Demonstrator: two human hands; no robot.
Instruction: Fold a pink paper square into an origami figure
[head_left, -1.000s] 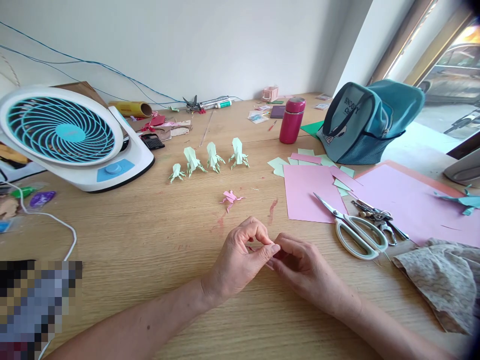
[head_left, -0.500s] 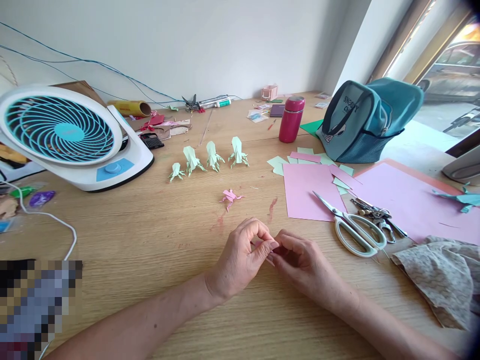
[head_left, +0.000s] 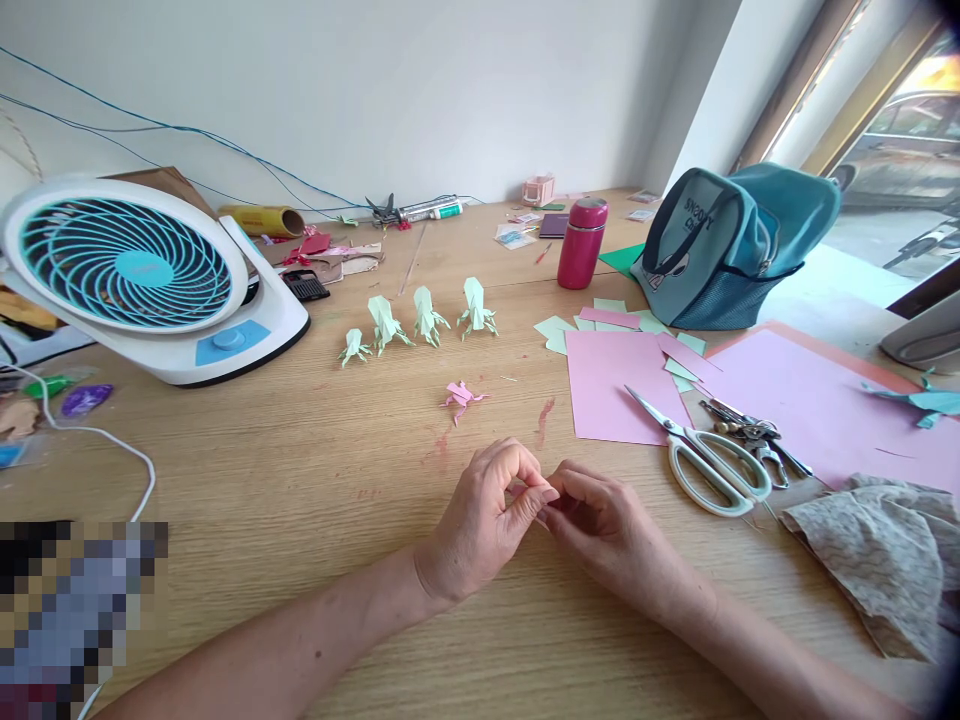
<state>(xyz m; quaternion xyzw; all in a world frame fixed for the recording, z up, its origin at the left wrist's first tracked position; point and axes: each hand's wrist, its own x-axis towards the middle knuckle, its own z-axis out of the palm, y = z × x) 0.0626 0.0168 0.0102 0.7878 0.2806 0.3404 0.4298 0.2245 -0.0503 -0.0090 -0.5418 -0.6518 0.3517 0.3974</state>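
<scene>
Above the near middle of the table, my left hand is closed, thumb and fingertips pinched together. My right hand meets it there, its fingers curled and pressed against the same spot. Between them they hold a small folded piece of pink paper, mostly hidden by the fingers. Just beyond the hands lies a pink origami frog, legs spread on the wood. Farther back, several pale green origami figures stand in a row.
To the right lie a pink paper sheet, white-handled scissors, a bunch of keys and a crumpled cloth. A red flask and a blue bag stand behind. A white fan occupies the left.
Both hands keep their pinch on the pink paper at nearly the same place, with only slight shifts of the left hand and fingers. The origami figures have stayed put.
</scene>
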